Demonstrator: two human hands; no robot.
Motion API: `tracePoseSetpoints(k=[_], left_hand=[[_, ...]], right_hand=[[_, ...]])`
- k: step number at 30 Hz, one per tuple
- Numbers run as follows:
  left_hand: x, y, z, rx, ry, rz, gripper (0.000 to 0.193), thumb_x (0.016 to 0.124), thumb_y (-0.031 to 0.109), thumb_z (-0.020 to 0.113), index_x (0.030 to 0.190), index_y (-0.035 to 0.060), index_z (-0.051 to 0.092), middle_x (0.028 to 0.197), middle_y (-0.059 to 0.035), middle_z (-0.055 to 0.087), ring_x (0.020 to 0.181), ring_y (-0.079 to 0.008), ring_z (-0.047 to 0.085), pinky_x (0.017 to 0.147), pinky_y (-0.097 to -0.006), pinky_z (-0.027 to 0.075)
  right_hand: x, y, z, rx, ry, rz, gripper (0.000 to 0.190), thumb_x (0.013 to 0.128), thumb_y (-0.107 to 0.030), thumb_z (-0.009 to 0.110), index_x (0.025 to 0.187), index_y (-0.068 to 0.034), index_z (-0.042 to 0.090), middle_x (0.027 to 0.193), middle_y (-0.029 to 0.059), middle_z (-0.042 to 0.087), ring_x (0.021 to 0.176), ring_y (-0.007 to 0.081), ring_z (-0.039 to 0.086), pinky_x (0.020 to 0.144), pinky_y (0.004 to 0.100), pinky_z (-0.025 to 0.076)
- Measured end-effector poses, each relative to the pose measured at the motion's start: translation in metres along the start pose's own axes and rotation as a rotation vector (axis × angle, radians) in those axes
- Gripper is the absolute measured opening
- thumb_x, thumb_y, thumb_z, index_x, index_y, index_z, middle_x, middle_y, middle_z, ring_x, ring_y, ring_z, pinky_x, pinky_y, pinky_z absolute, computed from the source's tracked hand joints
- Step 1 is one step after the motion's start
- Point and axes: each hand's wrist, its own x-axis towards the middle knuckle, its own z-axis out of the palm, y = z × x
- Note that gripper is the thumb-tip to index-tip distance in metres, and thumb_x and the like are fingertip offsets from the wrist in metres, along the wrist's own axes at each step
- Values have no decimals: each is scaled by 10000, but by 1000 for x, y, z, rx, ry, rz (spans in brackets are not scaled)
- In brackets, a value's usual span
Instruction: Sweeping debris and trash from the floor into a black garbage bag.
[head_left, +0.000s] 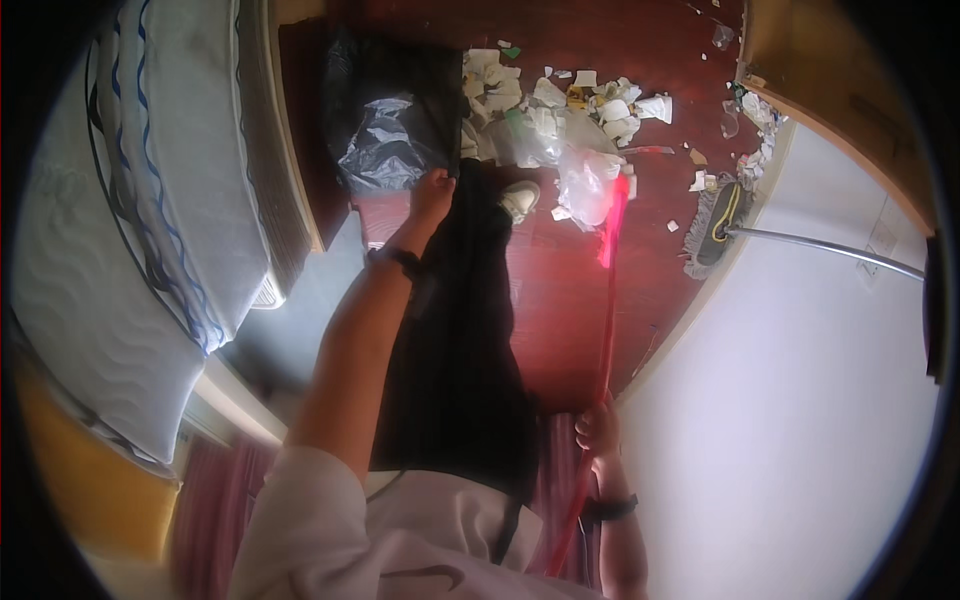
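My left hand (433, 196) is closed on the near corner of a black plastic bag (405, 75). The bag lies spread on the floor, with part of it shining where light falls. Along the bag's right edge is a heap of litter (495, 86), mostly white scraps of paper and wrappers. My right hand (598, 431), close to my body, grips the red handle (609, 330) of a broom. The broom's pink-red head (613, 217) is down by a crumpled clear plastic bag (585, 180) at the near side of the heap. Its bristles are partly blurred.
A grey mop (716, 229) with a metal pole leans by the white wall (750, 390). More scraps (757, 127) lie along that wall. Mattresses (187, 150) stand at the left. A wooden furniture edge (840, 97) juts in at upper right. My shoe (519, 201) is on the dark red floor (555, 300).
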Motion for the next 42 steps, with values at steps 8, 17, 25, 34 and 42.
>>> tracePoseSetpoints(k=[8,17,25,34,42], left_hand=[[17,-25,-11,-218,20,108,407,843,319,597,1071,-18,589,984,-161,656,943,-298,623,817,-342,472],[-2,-24,-3,-269,-90,4,409,859,314,562,1096,-19,569,926,-169,656,883,-272,633,763,-333,463],[0,-11,0,-100,61,35,348,865,343,525,1021,39,591,960,-179,647,925,-349,609,786,-412,473],[11,-6,-1,-23,78,24,358,863,345,529,1064,56,591,976,-170,648,947,-338,608,821,-396,474],[-13,-7,11,-57,182,55,342,869,314,542,1032,17,588,962,-175,647,929,-334,616,799,-402,474]], right_hand=[[4,24,69,-132,-327,-107,587,941,-143,414,1440,-233,119,637,13,425,429,133,442,323,251,374],[-25,36,162,-1271,-236,-117,638,910,-77,407,1427,-39,36,852,263,593,719,397,612,683,483,496],[-43,23,102,-1536,-45,-635,560,921,-97,376,1428,-57,140,975,274,577,823,417,607,705,468,484],[11,-19,61,-760,161,-516,540,965,-119,348,1450,-101,110,514,-9,402,347,62,363,315,220,321],[94,-17,84,-1536,165,-843,578,927,-109,406,1431,-62,127,749,215,616,500,357,572,432,421,457]])
